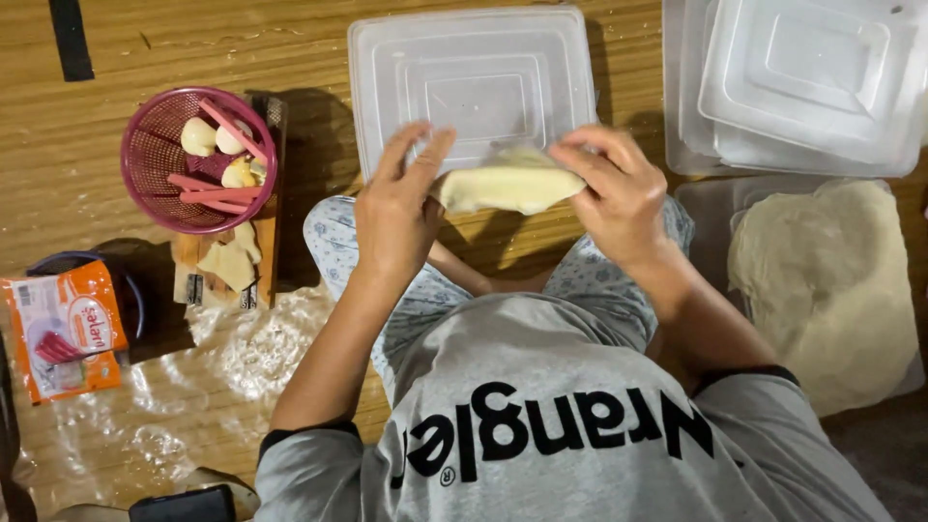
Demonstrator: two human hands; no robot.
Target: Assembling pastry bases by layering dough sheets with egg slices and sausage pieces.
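Dough [509, 186] pinched by L hand [398, 208] & R hand [619, 198], clear lid [474, 82] beyond.

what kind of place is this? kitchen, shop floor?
Likely a home floor used for food prep: the person sits on a woven mat, both hands folding a piece of dough, with rolled flatbreads and plastic containers around.

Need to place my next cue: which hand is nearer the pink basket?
Left. The left hand grips the dough roll's end just right of the pink basket; the right hand holds the roll's far end.
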